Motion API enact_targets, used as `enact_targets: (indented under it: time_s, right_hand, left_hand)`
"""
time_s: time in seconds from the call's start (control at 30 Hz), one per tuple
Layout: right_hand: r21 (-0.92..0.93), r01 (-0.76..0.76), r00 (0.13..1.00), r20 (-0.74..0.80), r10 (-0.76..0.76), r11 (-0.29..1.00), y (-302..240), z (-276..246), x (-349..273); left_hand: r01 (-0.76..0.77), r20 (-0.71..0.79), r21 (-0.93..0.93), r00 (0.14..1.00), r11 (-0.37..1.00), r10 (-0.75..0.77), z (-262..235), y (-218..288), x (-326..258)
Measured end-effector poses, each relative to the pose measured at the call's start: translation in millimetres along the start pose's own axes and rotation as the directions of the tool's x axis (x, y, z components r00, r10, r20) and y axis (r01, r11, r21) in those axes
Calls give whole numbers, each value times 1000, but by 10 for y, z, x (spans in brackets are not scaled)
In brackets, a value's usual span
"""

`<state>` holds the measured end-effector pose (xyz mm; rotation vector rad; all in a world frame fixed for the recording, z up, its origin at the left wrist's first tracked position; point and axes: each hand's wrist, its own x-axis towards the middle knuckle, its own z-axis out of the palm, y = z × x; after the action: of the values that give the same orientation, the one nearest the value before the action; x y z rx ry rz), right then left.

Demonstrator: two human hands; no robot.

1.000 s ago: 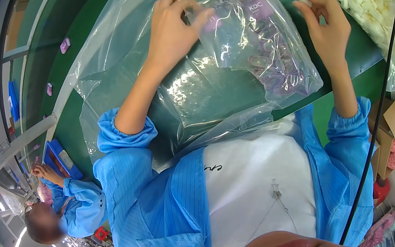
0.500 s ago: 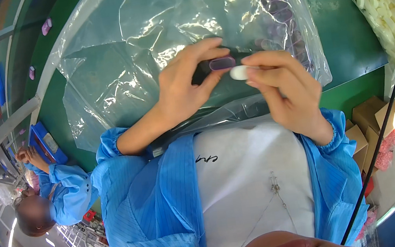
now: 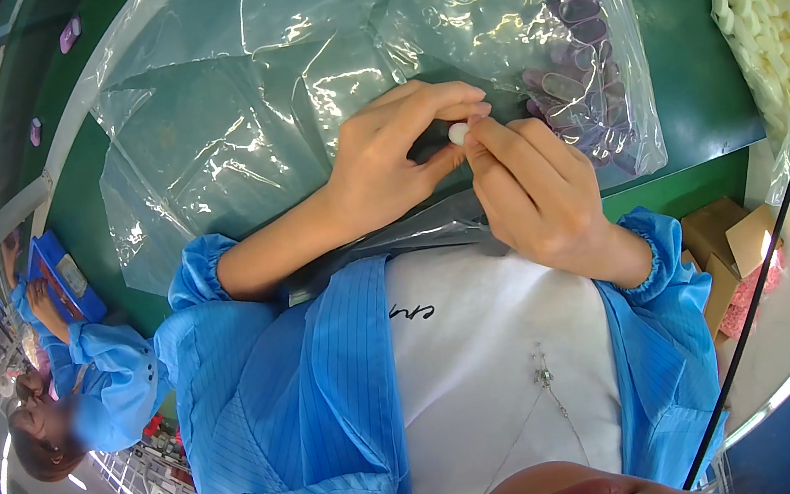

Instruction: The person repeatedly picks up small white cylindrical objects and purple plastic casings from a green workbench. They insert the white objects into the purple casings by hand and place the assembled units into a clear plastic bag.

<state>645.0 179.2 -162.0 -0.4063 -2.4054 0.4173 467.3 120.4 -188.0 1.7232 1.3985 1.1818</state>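
Both my hands meet above a large clear plastic bag on the green table. My left hand (image 3: 392,151) is closed, thumb and fingers pinched around a small purple oval shell that is now almost wholly hidden by fingers. My right hand (image 3: 540,188) pinches a small white oval piece (image 3: 459,133), its end pressed up against the left fingertips where the shell is. Under and beyond the hands spreads the clear plastic bag (image 3: 226,119). Several purple oval shells (image 3: 574,85) lie in the bag's right part, just past my right hand.
A clear bag of cream-white pieces (image 3: 768,23) stands at the right edge. Below it are open cardboard boxes (image 3: 717,237), and a black cable (image 3: 771,265) slants across. At left, a co-worker in a blue sleeve (image 3: 115,372) sits by a blue tray (image 3: 85,301).
My right hand has moved left and turned, bringing the white piece from beside the purple shell up to it. The shell, visible before, is now covered by fingers.
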Motion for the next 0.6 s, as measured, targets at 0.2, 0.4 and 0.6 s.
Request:
enact_targets:
  time_s: [0.2, 0.4, 0.6]
  right_hand:
    - [26, -22, 997, -78, 24, 999, 18, 60, -81]
    - [-62, 39, 999, -16, -40, 997, -37, 23, -87]
    - [205, -150, 986, -43, 162, 967, 18, -45, -68]
  left_hand:
    - [-19, 7, 5, 1000, 1000, 19, 20, -5, 0]
    - [-17, 8, -11, 1000, 1000, 17, 28, 10, 25]
    - [-7, 29, -4, 1000, 1000, 7, 50, 13, 6]
